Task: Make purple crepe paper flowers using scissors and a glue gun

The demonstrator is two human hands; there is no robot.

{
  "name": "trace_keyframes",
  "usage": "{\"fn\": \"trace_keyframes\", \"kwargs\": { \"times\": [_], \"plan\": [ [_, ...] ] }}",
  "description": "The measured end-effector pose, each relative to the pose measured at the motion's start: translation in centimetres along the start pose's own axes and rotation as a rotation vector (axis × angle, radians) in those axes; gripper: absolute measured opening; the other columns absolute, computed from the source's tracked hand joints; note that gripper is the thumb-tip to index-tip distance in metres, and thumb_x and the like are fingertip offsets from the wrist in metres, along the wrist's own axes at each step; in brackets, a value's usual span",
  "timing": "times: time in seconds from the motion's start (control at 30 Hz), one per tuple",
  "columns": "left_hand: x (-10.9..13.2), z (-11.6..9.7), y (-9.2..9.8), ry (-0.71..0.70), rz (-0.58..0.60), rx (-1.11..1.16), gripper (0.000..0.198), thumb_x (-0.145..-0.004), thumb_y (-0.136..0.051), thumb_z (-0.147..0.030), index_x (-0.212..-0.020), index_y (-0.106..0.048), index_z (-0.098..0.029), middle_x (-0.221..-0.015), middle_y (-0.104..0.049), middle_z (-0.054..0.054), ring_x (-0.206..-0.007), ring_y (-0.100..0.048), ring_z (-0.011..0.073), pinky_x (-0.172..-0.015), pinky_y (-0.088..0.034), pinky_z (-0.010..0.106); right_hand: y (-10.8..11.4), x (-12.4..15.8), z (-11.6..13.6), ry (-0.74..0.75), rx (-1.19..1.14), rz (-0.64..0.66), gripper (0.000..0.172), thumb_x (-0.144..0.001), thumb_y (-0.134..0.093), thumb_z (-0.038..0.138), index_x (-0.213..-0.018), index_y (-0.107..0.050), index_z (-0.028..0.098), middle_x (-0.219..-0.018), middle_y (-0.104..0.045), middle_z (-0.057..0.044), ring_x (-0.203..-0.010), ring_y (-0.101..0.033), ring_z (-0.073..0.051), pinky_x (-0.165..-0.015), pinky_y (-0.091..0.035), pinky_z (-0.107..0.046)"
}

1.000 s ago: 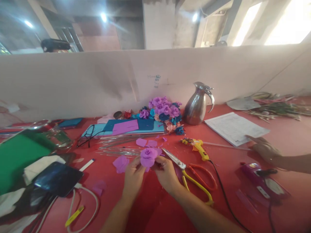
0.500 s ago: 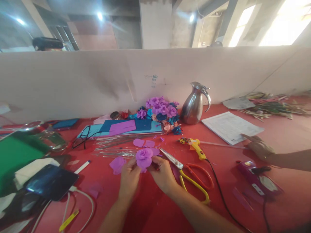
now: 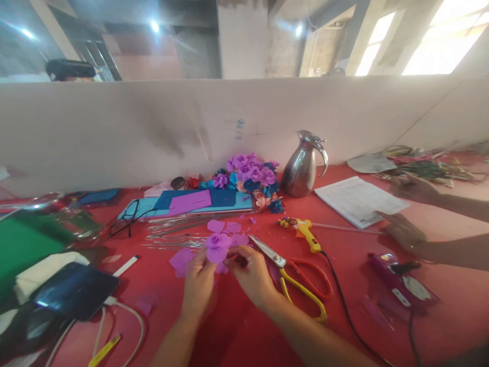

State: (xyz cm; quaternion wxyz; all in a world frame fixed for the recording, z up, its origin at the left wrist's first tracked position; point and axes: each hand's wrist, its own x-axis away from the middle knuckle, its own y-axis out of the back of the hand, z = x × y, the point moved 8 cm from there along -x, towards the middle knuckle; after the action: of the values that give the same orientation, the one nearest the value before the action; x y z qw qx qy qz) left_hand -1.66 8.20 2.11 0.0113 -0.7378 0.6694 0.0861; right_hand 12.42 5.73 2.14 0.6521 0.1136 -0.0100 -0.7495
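A purple paper flower (image 3: 217,246) is pinched in my left hand (image 3: 199,285) above the red table. My right hand (image 3: 250,272) is closed at the flower's right edge; its fingertips meet near a petal, and what they grip is too small to make out. Purple petals (image 3: 182,262) lie beside and behind my hands. Large scissors (image 3: 281,264) with red and yellow handles rest just right of my right hand. A yellow glue gun (image 3: 305,232) lies farther right.
Behind stand a pile of paper flowers (image 3: 254,176) and a metal jug (image 3: 301,171). Glasses (image 3: 130,219), wires and a phone (image 3: 76,290) are at left. At right, another person's hands are near a paper booklet (image 3: 361,201).
The flower in my left hand has moved slightly left and tilted. My right hand's fingers have drawn together more. Another hand of the person at right has come into view.
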Motion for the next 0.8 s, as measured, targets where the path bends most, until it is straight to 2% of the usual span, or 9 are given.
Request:
{"fn": "trace_keyframes", "kwargs": {
  "times": [0.1,0.2,0.3,0.43,0.6,0.8],
  "plan": [
    [-0.1,0.8,0.0,0.067,0.039,0.058,0.019,-0.067,-0.070,-0.036,-0.073,-0.075,-0.018,-0.070,-0.072,0.002,-0.074,-0.063,0.0204,-0.068,-0.050,0.027,-0.1,0.0,0.0,0.005,-0.007,0.011,0.021,-0.076,-0.062,0.010,-0.086,-0.075,0.021,-0.081,-0.072,-0.001,-0.067,-0.060,-0.014,-0.063,-0.045,-0.022],
    [0.1,0.8,0.1,0.116,0.032,0.051,0.018,-0.064,-0.072,-0.035,-0.061,-0.072,-0.017,-0.059,-0.067,0.001,-0.065,-0.059,0.0184,-0.062,-0.048,0.026,-0.1,-0.1,0.3,0.038,-0.001,0.022,0.020,-0.076,-0.062,0.008,-0.082,-0.076,0.021,-0.079,-0.072,-0.001,-0.068,-0.061,-0.014,-0.063,-0.044,-0.022],
    [0.3,0.5,-0.1,0.148,0.032,0.064,0.018,-0.061,-0.073,-0.035,-0.062,-0.074,-0.016,-0.057,-0.065,0.000,-0.059,-0.055,0.0162,-0.059,-0.046,0.025,0.0,-0.1,0.4,0.055,0.037,0.017,0.021,-0.075,-0.062,0.006,-0.081,-0.076,0.021,-0.076,-0.071,-0.001,-0.066,-0.059,-0.014,-0.062,-0.043,-0.022],
    [0.3,0.5,-0.4,0.170,0.033,0.101,0.020,-0.058,-0.075,-0.034,-0.065,-0.075,-0.016,-0.056,-0.064,0.000,-0.057,-0.053,0.0148,-0.058,-0.045,0.025,-0.1,-0.1,0.2,0.060,0.058,0.014,0.019,-0.077,-0.063,0.007,-0.078,-0.076,0.021,-0.073,-0.070,0.000,-0.065,-0.059,-0.013,-0.060,-0.041,-0.021],
    [0.2,-0.1,-0.4,0.168,0.034,0.075,0.019,-0.056,-0.076,-0.036,-0.057,-0.073,-0.017,-0.051,-0.061,0.000,-0.053,-0.050,0.0139,-0.054,-0.044,0.025,-0.3,-0.1,0.0,0.072,0.065,0.014,0.016,-0.078,-0.065,0.008,-0.076,-0.075,0.021,-0.074,-0.071,0.000,-0.067,-0.060,-0.014,-0.061,-0.041,-0.021],
    [0.3,-1.0,-0.5,0.142,0.043,0.036,0.021,-0.059,-0.075,-0.038,-0.059,-0.074,-0.018,-0.053,-0.063,0.001,-0.055,-0.052,0.0156,-0.056,-0.044,0.025,-0.3,-0.1,0.1,0.080,0.060,0.010,0.017,-0.078,-0.065,0.008,-0.076,-0.075,0.021,-0.073,-0.070,0.001,-0.067,-0.059,-0.014,-0.062,-0.040,-0.021]
  ]
}}
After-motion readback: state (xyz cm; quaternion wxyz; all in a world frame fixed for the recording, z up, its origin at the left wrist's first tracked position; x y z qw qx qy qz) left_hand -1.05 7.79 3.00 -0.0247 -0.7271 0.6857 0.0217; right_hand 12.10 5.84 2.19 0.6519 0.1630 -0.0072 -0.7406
